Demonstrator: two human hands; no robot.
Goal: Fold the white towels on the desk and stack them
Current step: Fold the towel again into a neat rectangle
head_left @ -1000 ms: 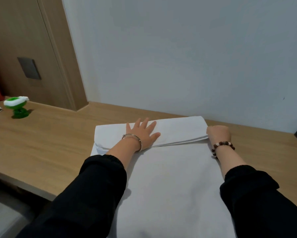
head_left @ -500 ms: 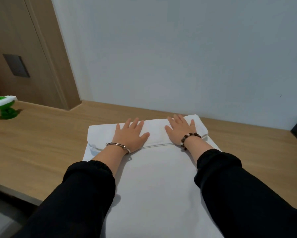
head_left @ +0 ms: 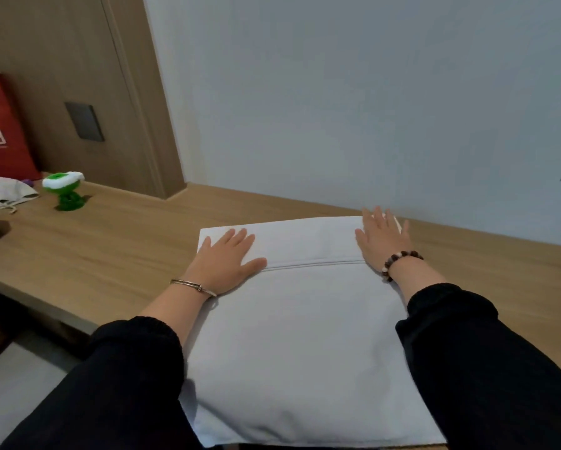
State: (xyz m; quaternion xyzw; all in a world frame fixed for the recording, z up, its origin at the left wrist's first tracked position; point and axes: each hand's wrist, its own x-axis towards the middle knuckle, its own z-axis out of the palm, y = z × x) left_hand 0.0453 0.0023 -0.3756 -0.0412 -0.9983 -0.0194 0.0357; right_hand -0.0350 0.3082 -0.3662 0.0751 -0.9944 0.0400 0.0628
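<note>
A white towel (head_left: pixel 305 336) lies spread on the wooden desk (head_left: pixel 110 251), reaching from the far wall side to the near edge. Its far end is folded back toward me into a narrow band (head_left: pixel 308 238) with a hemmed edge. My left hand (head_left: pixel 225 263) lies flat with straight fingers on the left end of that band. My right hand (head_left: pixel 381 243) presses flat on the band's right end, fingers spread. Both hands hold nothing.
A green and white toy (head_left: pixel 65 190) stands at the desk's far left, beside crumpled white cloth (head_left: pixel 11 193) and a red bag (head_left: pixel 3 131). The grey wall (head_left: pixel 370 108) rises right behind the towel. The desk's left front edge (head_left: pixel 35 306) drops to the floor.
Both hands have slid apart along the folded band, from its middle to its two ends. A second ago the right hand was curled at the band's right corner; now it lies flat.
</note>
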